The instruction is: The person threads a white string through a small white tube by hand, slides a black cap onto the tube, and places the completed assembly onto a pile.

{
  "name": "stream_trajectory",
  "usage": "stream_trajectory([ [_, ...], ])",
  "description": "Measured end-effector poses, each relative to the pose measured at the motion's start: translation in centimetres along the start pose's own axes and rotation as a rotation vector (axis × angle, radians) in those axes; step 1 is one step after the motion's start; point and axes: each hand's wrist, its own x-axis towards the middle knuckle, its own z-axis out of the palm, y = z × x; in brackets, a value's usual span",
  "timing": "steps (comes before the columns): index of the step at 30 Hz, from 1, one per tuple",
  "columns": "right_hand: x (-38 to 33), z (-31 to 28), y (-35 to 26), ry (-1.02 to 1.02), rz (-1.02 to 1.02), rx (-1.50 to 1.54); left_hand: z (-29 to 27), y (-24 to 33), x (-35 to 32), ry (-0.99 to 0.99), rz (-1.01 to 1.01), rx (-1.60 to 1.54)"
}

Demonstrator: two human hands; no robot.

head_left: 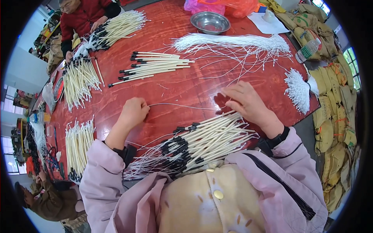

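Nearest to us, a heap of cream sticks (206,141) with black ends and white tails lies on the red table (186,87), touching our chest. Just beyond it our left hand (133,112) is curled into a fist, its grip closed on one end of a thin white cord (182,105). The cord runs straight across the table to our right hand (246,101), which rests palm down with fingers spread; its fingertips press on the cord's far end, though we cannot tell whether they pinch it. To the left lie two more stick piles, one near (79,145) and one farther (79,77). Past the hands, mid-table, sits a smaller row of sticks (153,66), and to the right a white tuft (298,90) at the table edge. Farther still we see a sheaf of loose cords (233,42), then a steel bowl (210,22). At the far left a person in red (83,17) handles another bundle (118,27).
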Motion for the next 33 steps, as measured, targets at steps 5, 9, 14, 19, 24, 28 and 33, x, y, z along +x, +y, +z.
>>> stream_trajectory([
  [5,1.3,1.3,-2.0,-0.144,-0.216,0.005,0.7,-1.0,-0.9,-0.005,-0.059,-0.078],
  [9,1.8,0.9,-1.9,-0.167,-0.218,-0.056,1.1,-1.5,-1.0,0.056,0.029,-0.068],
  [14,2.5,0.5,-1.2,-0.149,-0.192,-0.078,0.8,-1.9,-0.9,0.002,-0.024,-0.116],
  [19,2.3,1.9,0.7,-0.173,-0.162,-0.148,-0.8,-0.8,-1.4,-0.151,-0.211,-0.532],
  [24,2.6,-0.2,3.1,-0.117,-0.093,-0.151,-1.6,-0.4,-2.3,-0.174,-0.432,-1.136],
  [28,1.8,-0.2,3.7,-0.124,-0.101,-0.071,-0.4,-0.5,-1.7,-0.12,-0.453,-1.12],
  [33,1.5,-0.1,4.2,-0.133,-0.081,-0.09,2.0,-0.5,-1.7,0.054,-0.394,-0.571],
])
